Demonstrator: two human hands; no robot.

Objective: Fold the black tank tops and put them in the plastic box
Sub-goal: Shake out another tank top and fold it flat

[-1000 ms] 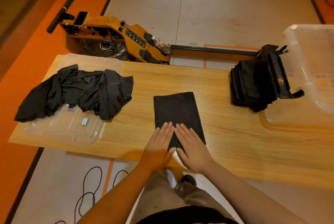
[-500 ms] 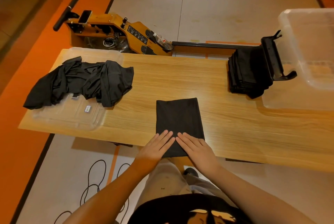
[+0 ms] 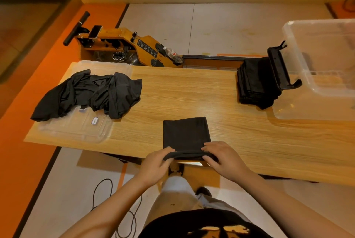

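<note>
Gripping tank top (image 3: 186, 134) | loose pile (image 3: 92, 93) left | stack (image 3: 253, 82), box (image 3: 299, 61) right

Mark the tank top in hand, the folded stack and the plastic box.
tank top in hand (image 3: 185, 134): head view, flat middle.
folded stack (image 3: 255, 82): head view, dark middle.
plastic box (image 3: 324, 45): head view, clear wall.

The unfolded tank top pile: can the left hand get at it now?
Probably yes, once it lets go: the left hand pinches the near edge of the folded tank top, and only bare table lies between it and the pile.
</note>
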